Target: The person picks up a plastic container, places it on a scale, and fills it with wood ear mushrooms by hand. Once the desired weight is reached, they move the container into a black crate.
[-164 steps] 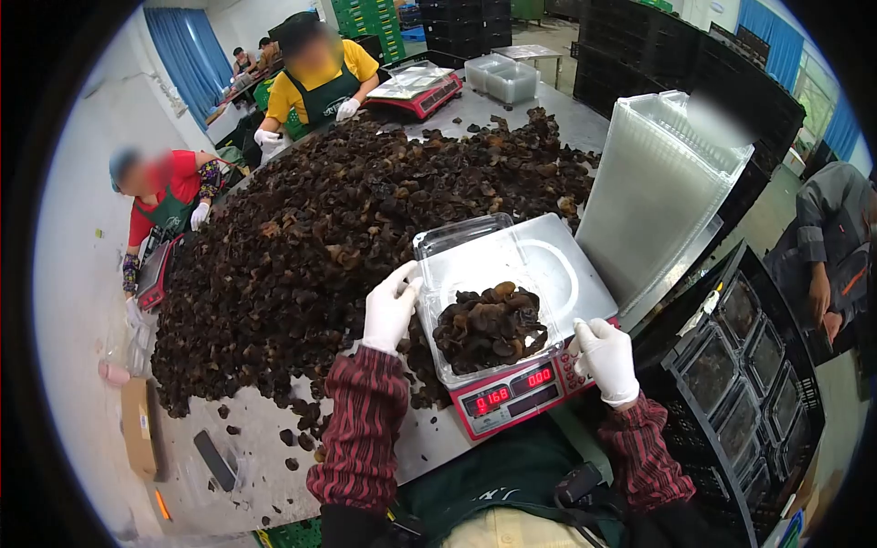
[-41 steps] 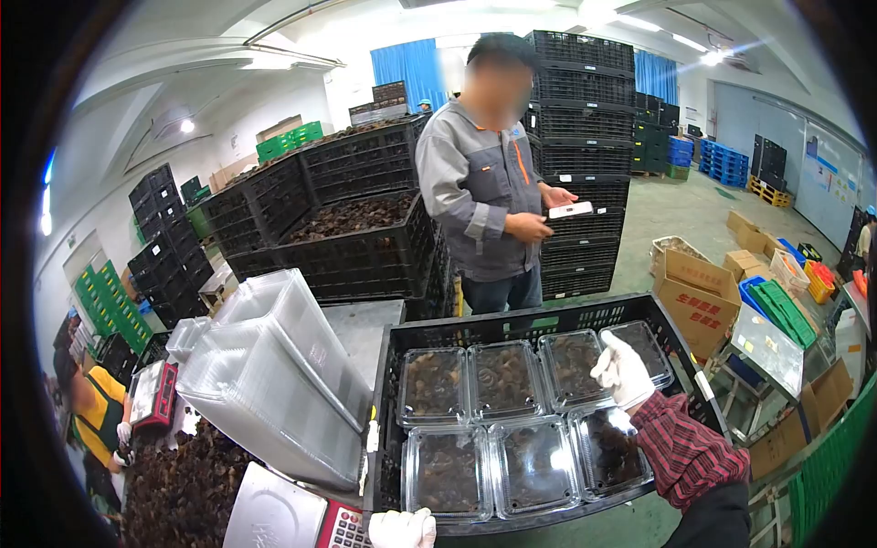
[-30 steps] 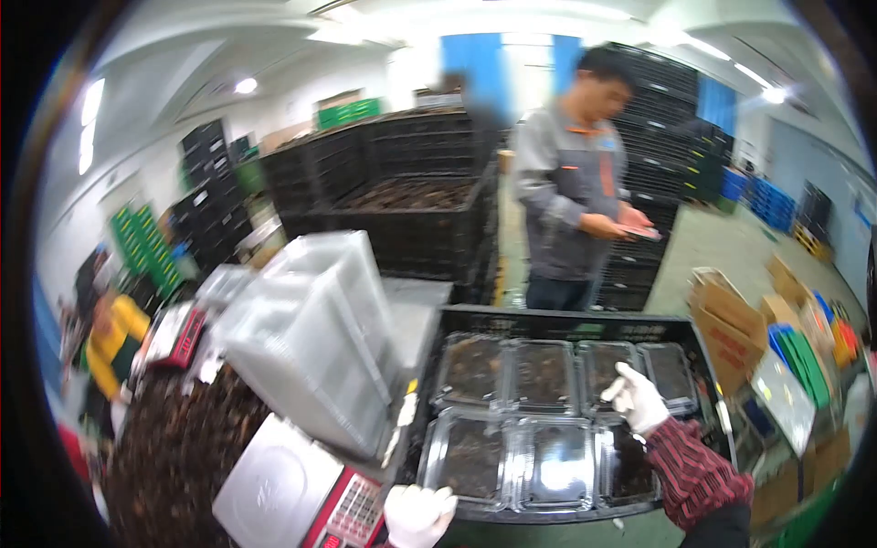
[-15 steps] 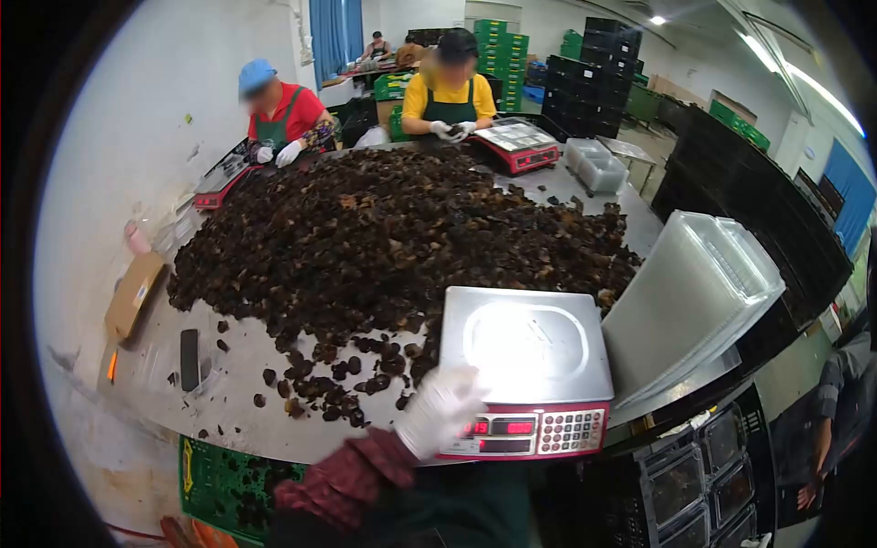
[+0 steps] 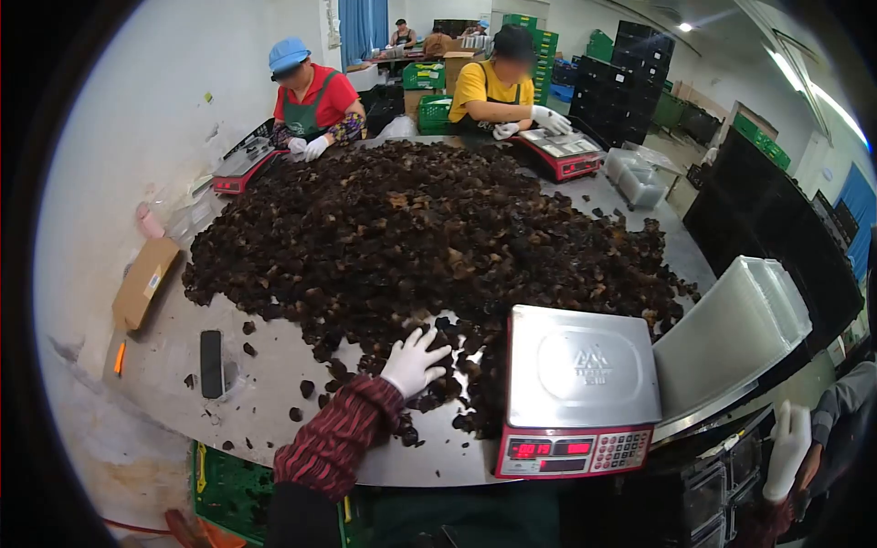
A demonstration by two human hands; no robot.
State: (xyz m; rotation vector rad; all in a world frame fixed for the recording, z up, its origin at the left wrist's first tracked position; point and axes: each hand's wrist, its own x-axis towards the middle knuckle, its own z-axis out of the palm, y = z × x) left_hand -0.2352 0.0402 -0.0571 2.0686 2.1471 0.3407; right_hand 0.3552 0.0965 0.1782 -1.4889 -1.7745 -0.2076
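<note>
My left hand (image 5: 416, 363), in a white glove under a dark red patterned sleeve, rests with fingers spread on the near edge of a big heap of dark brown, leaf-like pieces (image 5: 411, 228). Nothing shows in its grasp. To its right stands a red scale with a bare silver plate (image 5: 585, 365) and a lit display. My right hand (image 5: 787, 452), also gloved, is far right beside the black crates; its fingers point upward, stretched out and holding nothing visible. A co-worker's bare hand and grey sleeve (image 5: 836, 402) are close behind it.
Stacked clear trays (image 5: 735, 338) lean right of the scale. A black phone (image 5: 211, 363) and a cardboard piece (image 5: 146, 283) lie left. Across the table, two gloved co-workers stand by scales (image 5: 247, 164) (image 5: 557, 151). A green crate (image 5: 228, 493) sits below the near edge.
My left hand has moved from the scale's front left edge onto the pieces, its fingers now spread. My right hand has come into view at far right. The camera view has shifted.
</note>
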